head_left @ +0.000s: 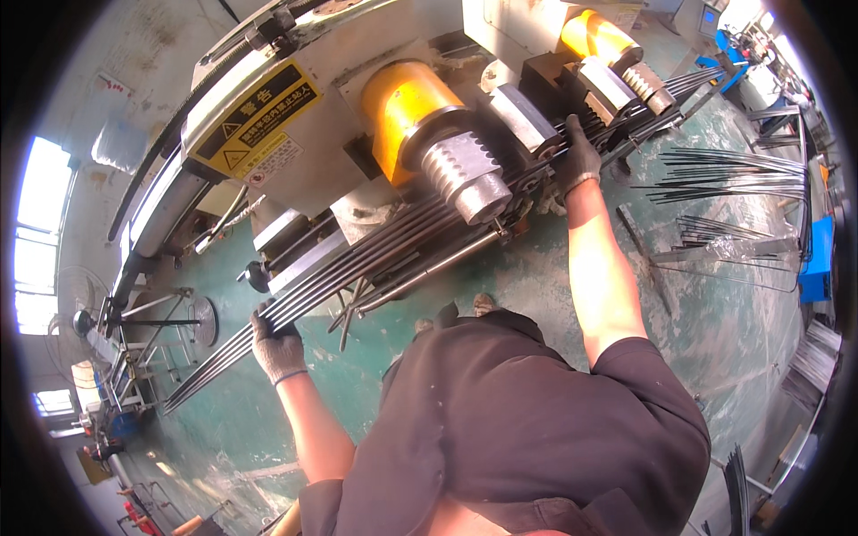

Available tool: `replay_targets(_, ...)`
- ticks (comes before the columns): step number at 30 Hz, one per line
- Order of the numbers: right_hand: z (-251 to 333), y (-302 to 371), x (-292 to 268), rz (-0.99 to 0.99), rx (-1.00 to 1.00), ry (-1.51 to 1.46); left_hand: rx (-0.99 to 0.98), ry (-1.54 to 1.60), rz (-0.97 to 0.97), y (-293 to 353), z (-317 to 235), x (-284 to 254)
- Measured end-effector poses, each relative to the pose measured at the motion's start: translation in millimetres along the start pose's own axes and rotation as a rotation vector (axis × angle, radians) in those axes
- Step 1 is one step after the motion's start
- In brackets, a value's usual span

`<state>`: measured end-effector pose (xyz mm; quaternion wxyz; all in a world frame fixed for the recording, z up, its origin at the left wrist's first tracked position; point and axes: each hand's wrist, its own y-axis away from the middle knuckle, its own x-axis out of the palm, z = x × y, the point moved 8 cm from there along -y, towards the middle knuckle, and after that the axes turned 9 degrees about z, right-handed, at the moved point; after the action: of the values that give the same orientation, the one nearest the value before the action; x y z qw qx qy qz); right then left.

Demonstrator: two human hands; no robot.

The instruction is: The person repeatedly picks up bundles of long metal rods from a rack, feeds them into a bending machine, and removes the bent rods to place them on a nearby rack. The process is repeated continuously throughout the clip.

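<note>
A bundle of several long, thin metal rods (357, 268) slants from the lower left up to the far right, along the front of a machine. Near its left end my left hand (279, 350), in a grey work glove, is closed around the rods from below. Farther right, my gloved right hand (579, 161) grips the bundle beside the steel clamp blocks (523, 121); part of its fingers is hidden among dark parts. Between my hands, the rods pass beneath a yellow cylinder (407, 112) with a ridged steel end (465, 174).
A second yellow cylinder (599, 40) sits farther along the machine. A thin steel bar (438, 268) runs in front of the rods. More rods (733, 174) lie on a rack at right. A standing fan (204, 322) is at left, above the green floor (241, 429).
</note>
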<state>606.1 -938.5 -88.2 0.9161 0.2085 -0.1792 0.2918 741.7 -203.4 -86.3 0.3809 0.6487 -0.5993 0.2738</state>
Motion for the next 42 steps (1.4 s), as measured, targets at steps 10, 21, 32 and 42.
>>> replay_targets(10,-4.7,52.0,44.5,-0.010,-0.009,-0.092,-0.024,-0.428,0.060,23.2,69.0,46.4)
replay_targets(21,24.8,13.4,-3.2,-0.147,-0.087,0.130,-0.106,-0.051,-0.070,26.0,37.7,30.7)
replay_targets(32,8.3,38.5,4.0,-0.263,-0.093,0.143,-0.006,-0.320,-0.116,29.4,47.9,40.4)
replay_targets(42,49.9,24.2,-16.8,-0.475,-0.075,0.241,-0.197,-0.331,0.104,46.9,115.9,93.8)
